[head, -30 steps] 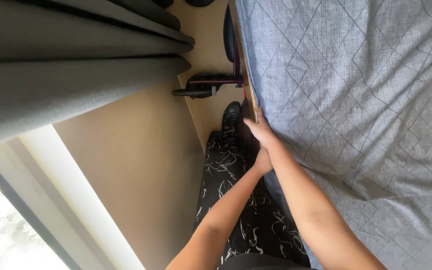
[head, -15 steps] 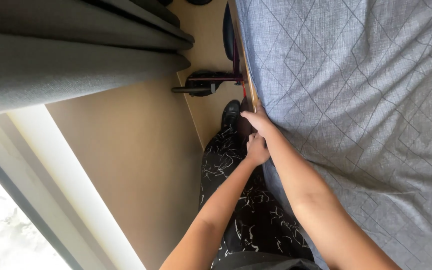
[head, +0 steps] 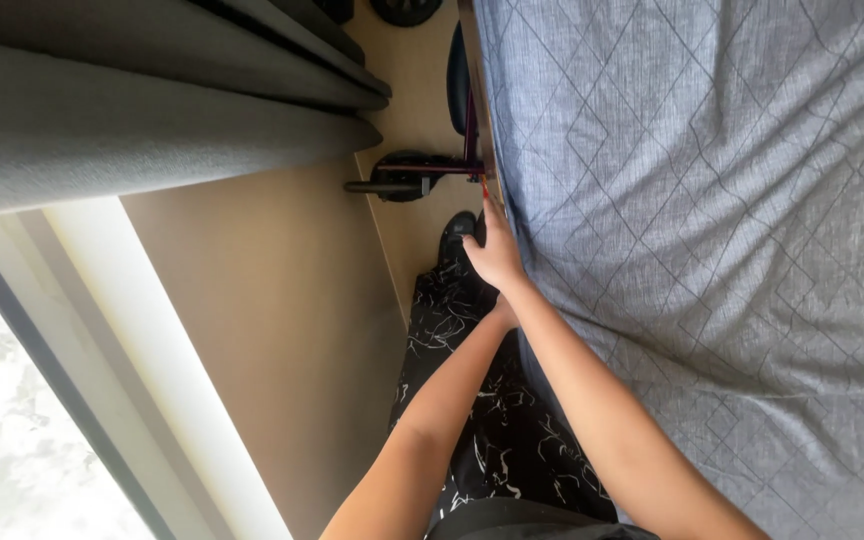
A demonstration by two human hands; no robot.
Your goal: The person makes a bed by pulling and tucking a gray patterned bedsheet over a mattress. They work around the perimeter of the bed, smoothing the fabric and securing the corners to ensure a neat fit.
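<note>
The grey quilted cover [head: 712, 220] lies spread over the bed, and your right hand [head: 497, 255] grips its near edge with curled fingers. Your left hand [head: 502, 312] sits hidden beneath that wrist; its fingers can't be made out.

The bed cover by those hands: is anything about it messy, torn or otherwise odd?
Nothing is torn or spilled. The grey quilted cover shows only soft creases toward its lower part. The right hand rests at the bed's edge, and the left hand is hidden behind it. A dark wheeled object lies on the floor alongside.
</note>
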